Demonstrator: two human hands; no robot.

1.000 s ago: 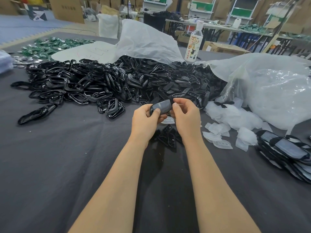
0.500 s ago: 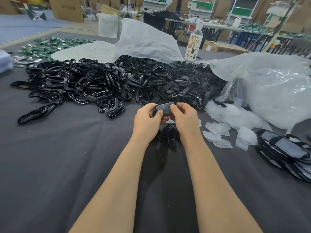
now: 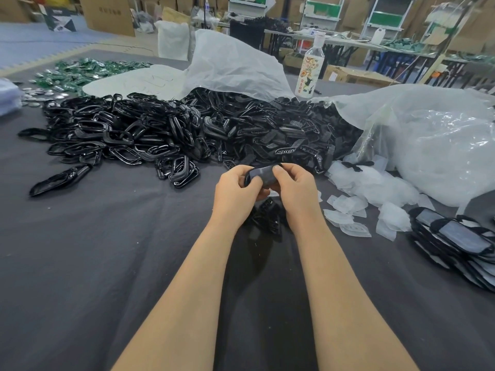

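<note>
View from a head-worn camera, looking down along two bare forearms that reach out over a table (image 3: 93,263) covered in dark grey cloth. Near the middle of the table, the left hand (image 3: 235,194) and right hand (image 3: 297,194) meet, knuckles close together, and hold one small black plastic shell (image 3: 263,174) just above the cloth. Both hands pinch it: the left thumb presses on its left end, the right thumb lies on its upper edge, and the curled fingers of each hand close in behind it. The shell's glossy, rounded face is turned toward the camera. Directly beneath the hands, a few small black parts (image 3: 267,218) lie on the cloth. Beyond the hands, a wide heap of black oval frames (image 3: 128,137) spreads toward the table's left edge, and it runs into a heap of flat black inserts (image 3: 281,135) spilling from under a crumpled white plastic sheet (image 3: 235,65). Toward the right edge, a large clear plastic bag (image 3: 442,145) sits slumped, with a scatter of translucent white pads (image 3: 345,207) in front of it. At the near right edge, a stack of assembled black pieces (image 3: 455,242) with grey faces leans in a row. A clear bottle (image 3: 309,70) with a printed label stands upright near the far edge, and green pieces (image 3: 80,70) lie toward the far left corner.
</note>
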